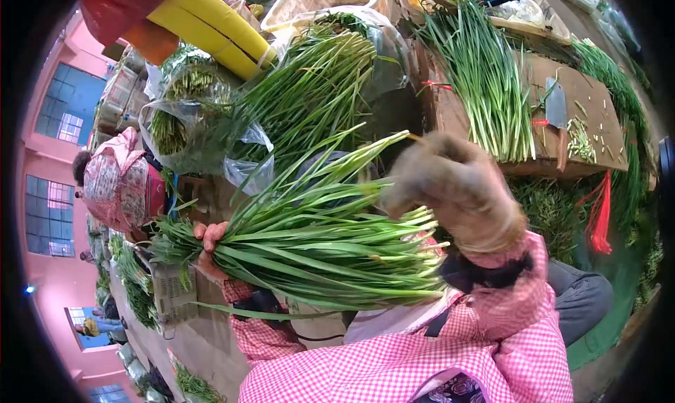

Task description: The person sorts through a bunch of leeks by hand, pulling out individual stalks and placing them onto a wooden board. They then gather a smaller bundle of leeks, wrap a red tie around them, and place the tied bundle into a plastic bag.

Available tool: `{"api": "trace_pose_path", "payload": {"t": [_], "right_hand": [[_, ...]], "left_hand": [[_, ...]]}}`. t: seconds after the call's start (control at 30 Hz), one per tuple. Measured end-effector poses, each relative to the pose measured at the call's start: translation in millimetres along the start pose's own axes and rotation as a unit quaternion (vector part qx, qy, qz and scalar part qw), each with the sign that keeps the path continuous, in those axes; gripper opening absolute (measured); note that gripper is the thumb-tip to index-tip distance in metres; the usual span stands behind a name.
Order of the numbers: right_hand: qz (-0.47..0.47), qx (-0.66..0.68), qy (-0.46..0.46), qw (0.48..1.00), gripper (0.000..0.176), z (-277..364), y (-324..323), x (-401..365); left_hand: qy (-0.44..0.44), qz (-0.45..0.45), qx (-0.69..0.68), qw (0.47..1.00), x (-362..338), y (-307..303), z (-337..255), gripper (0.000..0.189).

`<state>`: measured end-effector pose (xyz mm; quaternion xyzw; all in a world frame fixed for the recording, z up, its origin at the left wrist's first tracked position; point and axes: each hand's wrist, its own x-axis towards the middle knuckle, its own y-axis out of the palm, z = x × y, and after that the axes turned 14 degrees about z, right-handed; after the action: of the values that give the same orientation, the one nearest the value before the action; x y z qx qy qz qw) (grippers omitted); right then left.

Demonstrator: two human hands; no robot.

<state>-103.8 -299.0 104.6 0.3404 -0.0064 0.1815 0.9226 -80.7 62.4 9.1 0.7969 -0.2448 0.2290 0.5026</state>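
Note:
My left hand (210, 242) is closed around a big bunch of garlic chives (330, 241), gripping it near the leafy tips. The pale stem ends fan out to the right, and some stalks stick up out of the bunch. Beside those stem ends is my right hand (453, 188), in a dirty glove and smeared by motion. Its fingers look bent, but whether they pinch a stalk I cannot make out.
A cardboard-topped surface (562, 86) at upper right bears chives (489, 86), a cleaver (555, 111) and cut stem bits (580, 141). Red ties (600, 216) hang from its edge. A plastic bag with more chives (316, 79) stands ahead. Another person (119, 181) sits at left.

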Motion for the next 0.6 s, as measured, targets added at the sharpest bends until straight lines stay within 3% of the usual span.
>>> {"api": "trace_pose_path", "payload": {"t": [0.07,0.13,0.2,0.27,0.3,0.33,0.4,0.47,0.53,0.57,0.6], "right_hand": [[0.154,-0.017,0.011,0.988,0.028,10,-52,-40],[0.064,-0.069,0.266,0.959,0.032,16,-98,-74],[-0.036,-0.286,0.286,0.914,0.032,-25,-135,-92],[-0.126,-0.479,0.296,0.817,0.044,-62,-162,-107],[-0.076,-0.302,0.301,0.901,0.050,-60,-144,-98],[-0.026,-0.114,0.286,0.951,0.057,-60,-121,-80],[-0.071,-0.094,0.265,0.957,0.051,-76,-116,-56],[-0.077,-0.018,0.080,0.994,0.051,-71,-104,-24],[-0.041,0.004,-0.048,0.998,0.053,-32,-89,-2],[-0.045,0.041,-0.060,0.996,0.052,-39,-98,8],[-0.082,-0.031,-0.032,0.996,0.053,-58,-112,13]], "left_hand": [[0.012,-0.030,-0.006,0.999,-12,-5,-3,0.035],[0.017,-0.088,-0.006,0.996,-28,-14,-9,0.039],[0.009,-0.117,-0.035,0.992,-42,-24,-16,0.040],[-0.029,-0.058,-0.059,0.996,-45,-28,-15,0.037],[0.002,-0.085,-0.032,0.996,-49,-26,-12,0.034],[0.031,-0.105,-0.007,0.994,-47,-27,-9,0.031],[-0.027,-0.114,0.100,0.988,-43,-22,-14,0.028],[-0.044,-0.099,0.344,0.933,-51,-38,-29,0.023],[-0.027,-0.134,0.235,0.962,-47,-13,-12,0.024],[-0.007,-0.109,0.250,0.962,-50,-18,-12,0.024],[-0.015,-0.095,0.291,0.952,-54,-26,-16,0.024]]}}
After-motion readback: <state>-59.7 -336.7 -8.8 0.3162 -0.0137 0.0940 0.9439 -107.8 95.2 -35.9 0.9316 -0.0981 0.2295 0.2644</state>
